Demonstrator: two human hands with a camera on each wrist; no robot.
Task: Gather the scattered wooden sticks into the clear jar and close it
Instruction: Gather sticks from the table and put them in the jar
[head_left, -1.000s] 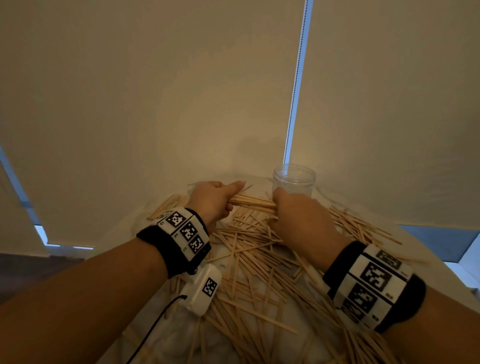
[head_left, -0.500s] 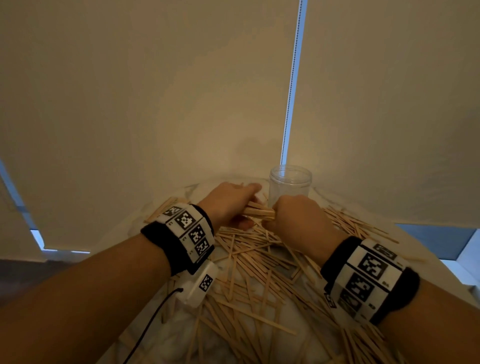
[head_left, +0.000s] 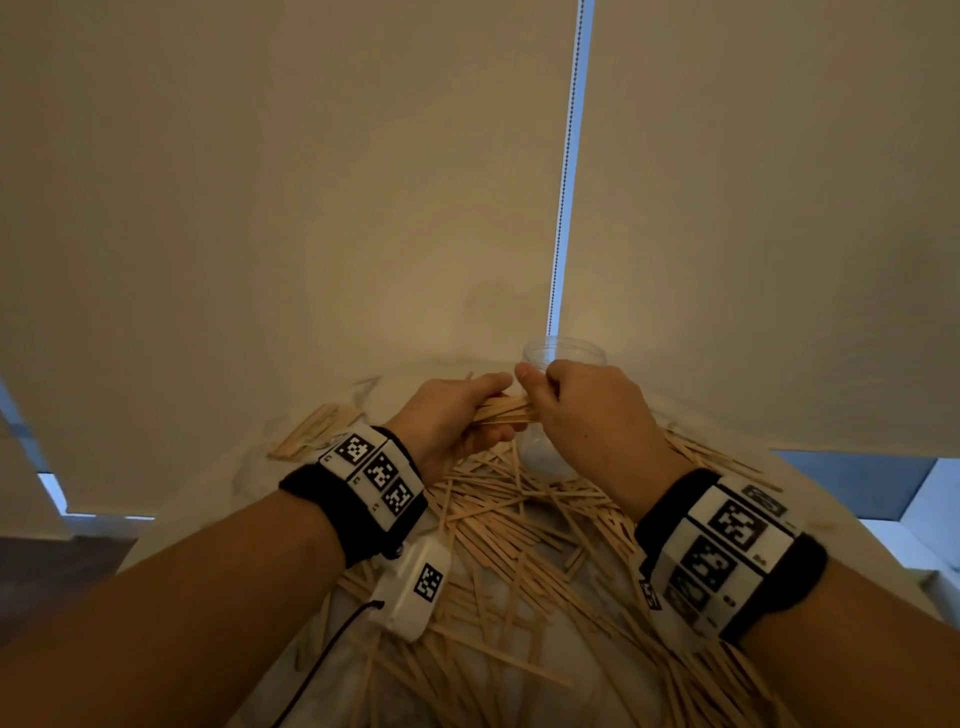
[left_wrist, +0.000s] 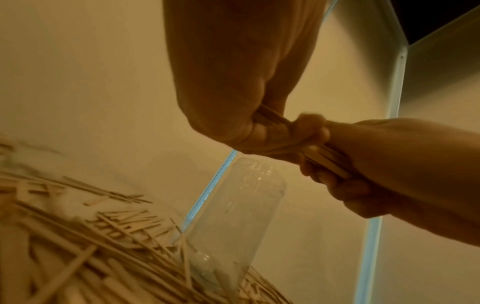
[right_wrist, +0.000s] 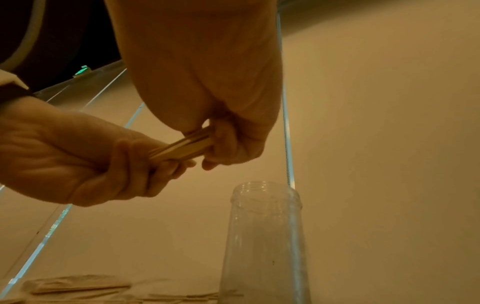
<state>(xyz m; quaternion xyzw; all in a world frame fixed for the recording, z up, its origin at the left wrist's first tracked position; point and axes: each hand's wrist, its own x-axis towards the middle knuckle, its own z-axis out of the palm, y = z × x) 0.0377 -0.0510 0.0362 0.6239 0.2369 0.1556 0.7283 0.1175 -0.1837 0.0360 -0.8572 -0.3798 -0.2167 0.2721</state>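
A bundle of wooden sticks (head_left: 506, 410) is held level between both hands, raised off the table just in front of the clear jar (head_left: 566, 354). My left hand (head_left: 462, 418) grips its left end and my right hand (head_left: 553, 402) grips its right end, fingers curled round it. The right wrist view shows the bundle (right_wrist: 182, 147) above and left of the open jar mouth (right_wrist: 265, 188). The jar (left_wrist: 239, 216) stands upright and looks empty. Many more loose sticks (head_left: 519, 530) lie scattered over the white table. No lid is in view.
The round white table (head_left: 218, 493) ends close behind the jar, where pale roller blinds (head_left: 363, 208) with a bead chain (head_left: 563, 182) hang. A small pile of sticks (head_left: 311, 431) lies at the far left. Sticks also cover the table near me.
Both hands have lifted the bundle off the pile and moved closer together, up towards the jar mouth. The right hand now partly covers the jar.
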